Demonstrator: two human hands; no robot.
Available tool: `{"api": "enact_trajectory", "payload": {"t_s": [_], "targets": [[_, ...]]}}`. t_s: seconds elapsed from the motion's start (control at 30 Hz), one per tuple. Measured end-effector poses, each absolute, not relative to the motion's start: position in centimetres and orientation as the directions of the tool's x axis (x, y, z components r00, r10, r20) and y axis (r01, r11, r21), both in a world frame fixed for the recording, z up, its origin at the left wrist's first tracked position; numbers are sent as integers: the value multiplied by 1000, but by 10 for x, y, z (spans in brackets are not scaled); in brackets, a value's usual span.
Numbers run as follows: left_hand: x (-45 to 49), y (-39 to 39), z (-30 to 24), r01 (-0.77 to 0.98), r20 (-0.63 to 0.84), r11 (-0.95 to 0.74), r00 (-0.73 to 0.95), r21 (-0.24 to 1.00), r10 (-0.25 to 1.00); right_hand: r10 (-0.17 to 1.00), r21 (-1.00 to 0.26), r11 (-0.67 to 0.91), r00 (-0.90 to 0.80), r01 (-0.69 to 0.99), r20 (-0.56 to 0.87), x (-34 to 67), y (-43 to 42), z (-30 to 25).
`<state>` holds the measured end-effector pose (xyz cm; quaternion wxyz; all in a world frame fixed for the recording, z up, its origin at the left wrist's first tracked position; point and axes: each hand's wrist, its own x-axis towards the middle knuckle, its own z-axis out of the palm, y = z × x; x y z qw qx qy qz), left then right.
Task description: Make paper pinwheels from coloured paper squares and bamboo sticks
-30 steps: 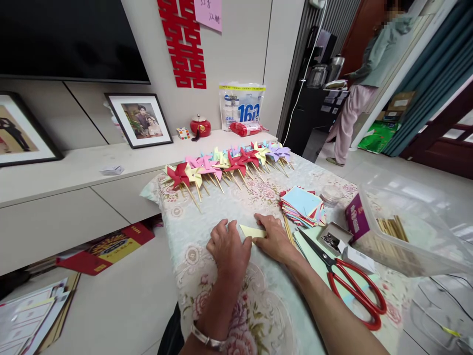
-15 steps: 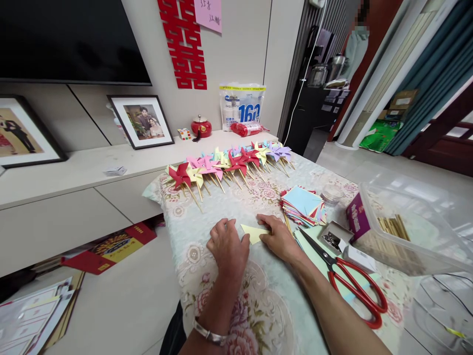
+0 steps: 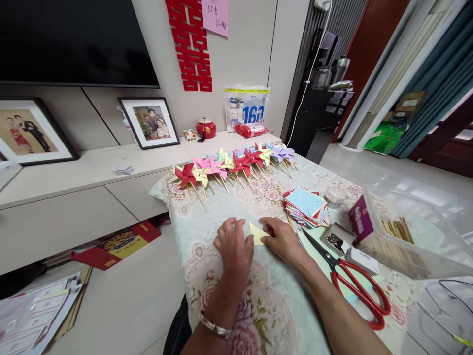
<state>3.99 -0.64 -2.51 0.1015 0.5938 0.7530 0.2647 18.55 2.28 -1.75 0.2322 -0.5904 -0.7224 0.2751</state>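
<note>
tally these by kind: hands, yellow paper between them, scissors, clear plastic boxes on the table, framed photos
left hand and right hand: 2
yellow paper: 1
scissors: 1
clear plastic box: 1
framed photos: 2
total: 7

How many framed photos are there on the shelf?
2. One frame is at the far left of the shelf, partly cut off by the picture's edge; the other stands left of the cube. More could be out of view.
</note>
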Motion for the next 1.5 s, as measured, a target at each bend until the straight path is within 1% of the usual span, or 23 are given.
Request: {"api": "enact_trajectory", "payload": {"t_s": [0.23, 0.33, 0.4, 0.43, 0.5, 0.53, 0.57, 0.63, 0.73, 0.77, 0.83, 0.93, 1.0, 1.1, 1.17, 1.2, 1.27, 1.4, 1.5], "targets": [[41, -7, -25, 827, 160, 138, -265, 546, 951, 978, -639, 127, -204, 758, -49, 185, 19, -12], [40, -6, -29, 802, 201, 115, -282, 587, 938, 981, -694, 113, -193, 711, -38, 187, 21, -15], [39, -5, -32, 756, 266, 48, -287, 653, 920, 990, -784, 77, -139, 615, -12, 188, 24, -17], [38, -4, -33, 719, 303, -6, -285, 695, 910, 995, -839, 55, -104, 542, -2, 189, 26, -18], [37, -2, -33, 613, 351, -116, -279, 782, 894, 998, -940, 5, -62, 342, -17, 189, 28, -17], [37, -2, -33, 545, 348, -150, -282, 825, 894, 997, -974, -27, -69, 227, -43, 188, 28, -16], [38, -2, -31, 469, 322, -161, -285, 868, 903, 993, -991, -66, -90, 113, -76, 187, 28, -14], [39, -2, -28, 299, 207, -123, -268, 946, 941, 978, -984, -160, -147, -75, -148, 185, 27, -11], [40, -1, -24, 76, 23, -9, -189, 997, 982, 956, -938, -261, -192, -226, -220, 182, 24, -7], [40, -1, -24, 29, -10, 15, -174, 999, 985, 952, -928, -277, -200, -249, -231, 181, 23, -6], [40, 0, -25, -34, -30, 25, -180, 999, 983, 949, -921, -285, -217, -267, -230, 180, 22, -5], [38, 0, -25, -110, -58, 36, -198, 993, 978, 953, -932, -262, -218, -249, -209, 180, 22, -5], [37, 0, -25, -152, -78, 52, -173, 987, 982, 961, -940, -245, -190, -239, -202, 180, 23, -6], [37, -1, -24, -235, -73, 36, -151, 971, 986, 964, -928, -254, -151, -273, -219, 180, 23, -5], [37, -1, -24, -280, -66, 20, -157, 960, 985, 956, -903, -283, -168, -324, -240, 180, 22, -2], [37, -1, -25, -279, -59, 11, -161, 960, 985, 950, -886, -303, -188, -350, -251, 180, 22, 0], [37, -1, -26, -218, -14, -22, -159, 976, 987, 930, -851, -356, -235, -385, -283, 180, 20, 3], [36, 0, -30, 18, 175, -175, -162, 984, 971, 895, -805, -438, -281, -401, -347, 182, 19, 5], [34, -1, -33, 181, 260, -232, -146, 956, 955, 892, -808, -440, -299, -392, -340, 184, 18, 4]]}}
